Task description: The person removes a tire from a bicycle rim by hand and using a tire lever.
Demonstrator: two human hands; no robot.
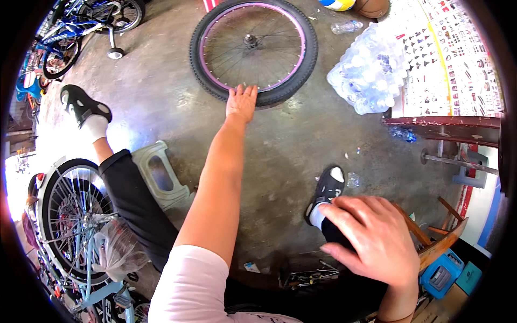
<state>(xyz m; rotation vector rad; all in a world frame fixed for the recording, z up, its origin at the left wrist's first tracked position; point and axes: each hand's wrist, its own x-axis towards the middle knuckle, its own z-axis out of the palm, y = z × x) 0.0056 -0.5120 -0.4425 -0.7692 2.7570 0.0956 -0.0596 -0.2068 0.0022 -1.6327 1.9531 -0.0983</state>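
A bicycle wheel [308,51] with a black knobby tyre and a purple-pink rim is in front of me at the top of the view. My left hand [242,102] reaches out to its near edge, fingers over the tyre and tips by the rim; the thumb is hidden. My right hand [371,237] hovers above my right knee with loosely bent fingers, the thumb apart and nothing visible in it. Below it is my right shoe [326,188], a black clog. The wheel's underside cannot be seen.
Left of my left arm stands a grey-green plastic stool [175,192]. Bicycles line the left side, including a light-blue one [102,293] close by. Wrapped water bottles [369,70] are at the right, beside a printed-sheet-covered table [447,126]. Tools [309,279] lie near my lap.
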